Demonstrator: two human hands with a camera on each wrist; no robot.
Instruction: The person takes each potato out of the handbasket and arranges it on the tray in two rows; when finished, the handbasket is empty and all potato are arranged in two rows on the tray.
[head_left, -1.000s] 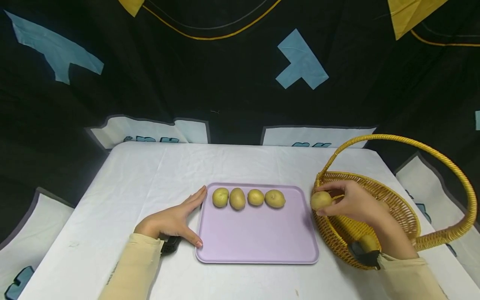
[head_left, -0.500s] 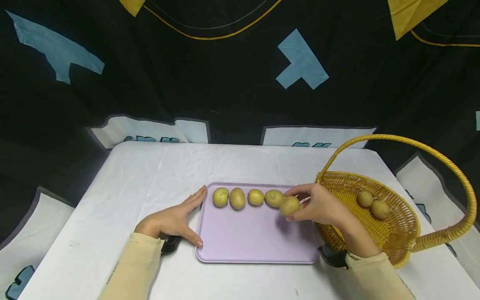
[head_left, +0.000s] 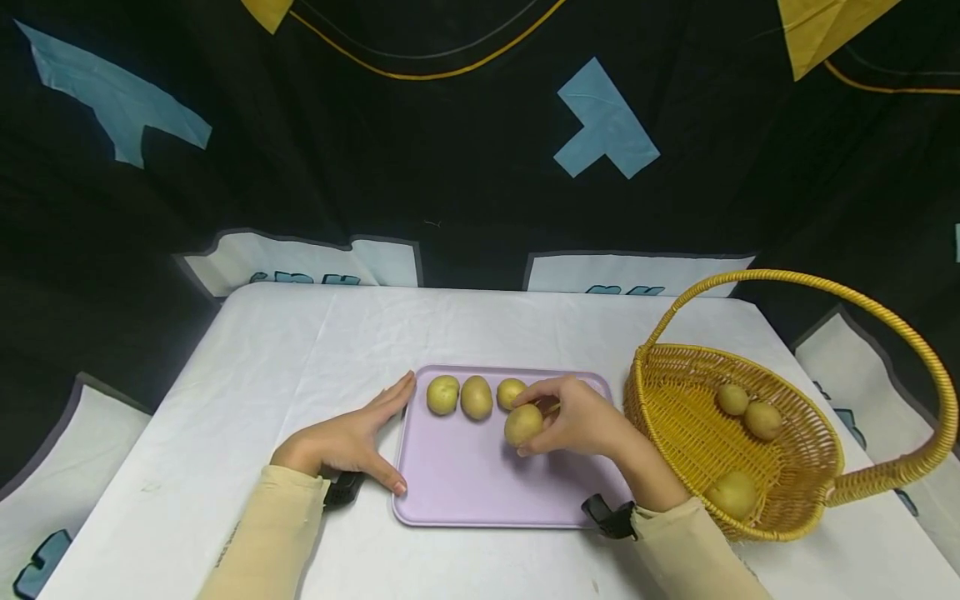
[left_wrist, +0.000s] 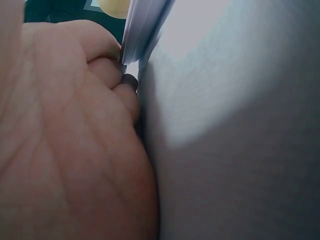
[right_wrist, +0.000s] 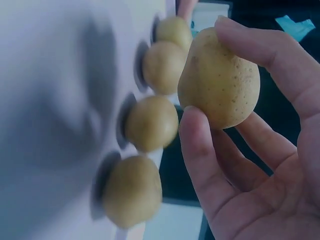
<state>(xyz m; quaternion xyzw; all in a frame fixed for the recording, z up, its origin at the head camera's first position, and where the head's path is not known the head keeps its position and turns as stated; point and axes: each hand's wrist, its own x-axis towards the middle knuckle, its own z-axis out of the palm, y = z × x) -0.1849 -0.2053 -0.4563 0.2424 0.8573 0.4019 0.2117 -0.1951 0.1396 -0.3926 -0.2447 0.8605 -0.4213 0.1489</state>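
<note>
The right hand (head_left: pixel 573 414) pinched one potato (head_left: pixel 522 425) between thumb and fingers, just above the lilac tray (head_left: pixel 457 483) and on the near side of a row of four potatoes (head_left: pixel 476 397), the rightmost mostly hidden behind the hand. The left hand (head_left: pixel 352 442), thumb and forefinger spread wide, rested against the tray's left edge and gripped nothing. Done well, this carry seemed to ask for a light but sure pinch, a low path, since a round potato could roll if dropped, and enough room not to nudge the row; the left hand likely steadied the tray. To the right, a wicker basket (head_left: pixel 682 417) held three more potatoes (head_left: pixel 763 420). The surface (head_left: pixel 225 433) was white, with a black curtain (head_left: pixel 465 183) bearing blue patches (head_left: pixel 611 125) beyond.
</note>
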